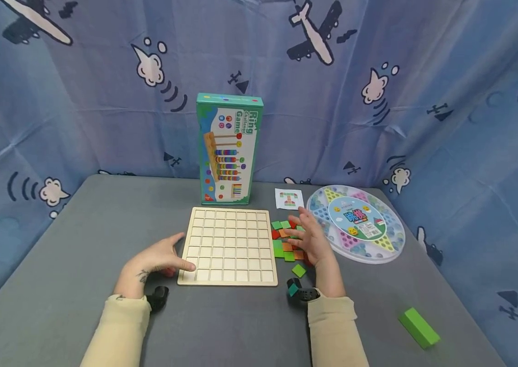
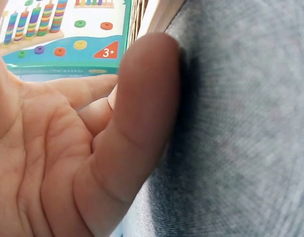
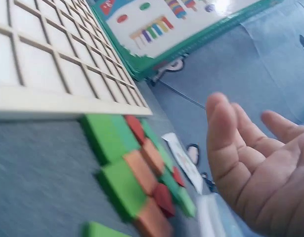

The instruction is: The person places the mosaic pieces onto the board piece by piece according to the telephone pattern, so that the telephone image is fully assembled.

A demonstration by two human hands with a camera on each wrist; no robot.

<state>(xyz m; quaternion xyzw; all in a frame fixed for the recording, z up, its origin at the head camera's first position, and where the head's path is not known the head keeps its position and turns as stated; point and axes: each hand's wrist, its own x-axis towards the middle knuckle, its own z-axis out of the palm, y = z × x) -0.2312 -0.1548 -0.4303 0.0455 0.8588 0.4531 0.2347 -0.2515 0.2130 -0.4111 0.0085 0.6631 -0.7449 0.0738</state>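
Note:
A wooden grid board (image 1: 227,247) with square cells lies flat on the grey table. My left hand (image 1: 158,257) is at its left edge, the thumb reaching over the front left corner and the index finger stretched out beside the edge. Whether the thumb touches the board is hard to tell. My right hand (image 1: 311,237) hovers with loosely spread fingers over a cluster of small green, orange and red blocks (image 1: 288,246) along the board's right side. Nothing is held in it. A single green block (image 1: 299,270) lies just in front of the cluster.
Behind the board stands a Ring Challenge Game box (image 1: 229,150). A white pattern card (image 1: 288,199) lies behind the blocks. To the right is a round, colourful game case (image 1: 357,224), and a long green block (image 1: 419,328) lies at the front right. A patterned curtain (image 1: 268,137) hangs behind.

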